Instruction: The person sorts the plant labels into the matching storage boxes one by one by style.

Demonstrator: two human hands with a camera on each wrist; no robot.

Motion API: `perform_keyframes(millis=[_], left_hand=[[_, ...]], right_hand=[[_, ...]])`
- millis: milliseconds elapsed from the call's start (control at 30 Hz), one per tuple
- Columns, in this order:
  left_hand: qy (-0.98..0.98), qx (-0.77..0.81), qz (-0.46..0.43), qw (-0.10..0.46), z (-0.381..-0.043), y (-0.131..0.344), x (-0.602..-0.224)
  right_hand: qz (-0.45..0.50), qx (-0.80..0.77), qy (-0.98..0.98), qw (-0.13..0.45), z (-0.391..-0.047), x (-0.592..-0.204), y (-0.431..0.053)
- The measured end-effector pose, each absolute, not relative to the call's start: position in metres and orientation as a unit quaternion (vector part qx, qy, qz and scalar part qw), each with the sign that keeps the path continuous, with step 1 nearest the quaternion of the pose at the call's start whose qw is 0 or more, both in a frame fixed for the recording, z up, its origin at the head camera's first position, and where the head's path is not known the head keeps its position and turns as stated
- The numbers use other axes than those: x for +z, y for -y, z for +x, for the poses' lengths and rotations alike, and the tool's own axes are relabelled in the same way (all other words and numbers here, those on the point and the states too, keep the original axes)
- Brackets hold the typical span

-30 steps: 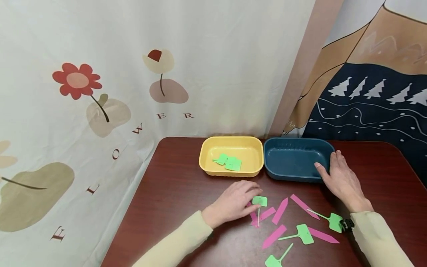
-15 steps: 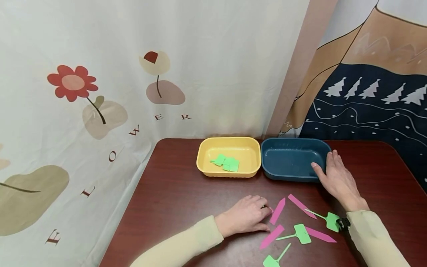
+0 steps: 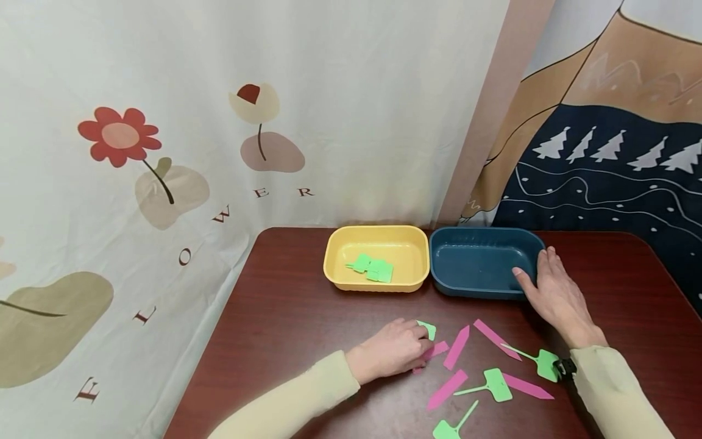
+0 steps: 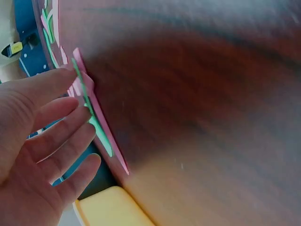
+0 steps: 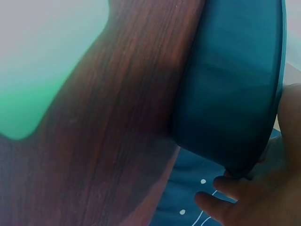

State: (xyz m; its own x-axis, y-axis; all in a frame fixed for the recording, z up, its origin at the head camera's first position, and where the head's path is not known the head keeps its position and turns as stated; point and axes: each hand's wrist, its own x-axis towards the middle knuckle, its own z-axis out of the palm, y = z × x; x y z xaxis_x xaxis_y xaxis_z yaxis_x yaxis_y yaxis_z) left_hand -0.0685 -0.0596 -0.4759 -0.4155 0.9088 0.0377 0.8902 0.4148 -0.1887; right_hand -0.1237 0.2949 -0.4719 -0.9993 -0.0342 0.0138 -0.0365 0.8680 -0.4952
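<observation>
In the head view my left hand (image 3: 390,349) is bent low over a green T-shaped plant label (image 3: 428,330) and a pink pointed plant label (image 3: 436,350). The green label's stem is hidden under the fingers there. From the left wrist, the fingers are spread and only slightly bent, with the thumb tip right at the green stem (image 4: 80,81) lying across a pink label (image 4: 106,122). My right hand (image 3: 562,299) holds the right end of a blue plastic tray (image 3: 485,292), thumb over the rim and fingers along the outside.
A yellow tray (image 3: 376,286) stands left of the blue one, with several green labels (image 3: 378,270) in it. More pink labels (image 3: 457,347) and green labels (image 3: 498,385) lie scattered on the dark wooden table (image 3: 263,323). A printed curtain (image 3: 373,110) hangs behind.
My left hand moves toward me and right over the labels, then slightly back left. The green label's head shows again, slightly turned. The right hand stays on the blue tray.
</observation>
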Motion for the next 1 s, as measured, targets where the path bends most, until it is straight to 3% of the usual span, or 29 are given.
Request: perform_keyframes(millis=[1000], left_hand=[[0.820, 0.176, -0.523, 0.150, -0.0707, 0.0575, -0.4737]], right_hand=[[0.015, 0.262, 0.965, -0.006, -0.1239, -0.4714, -0.2948]])
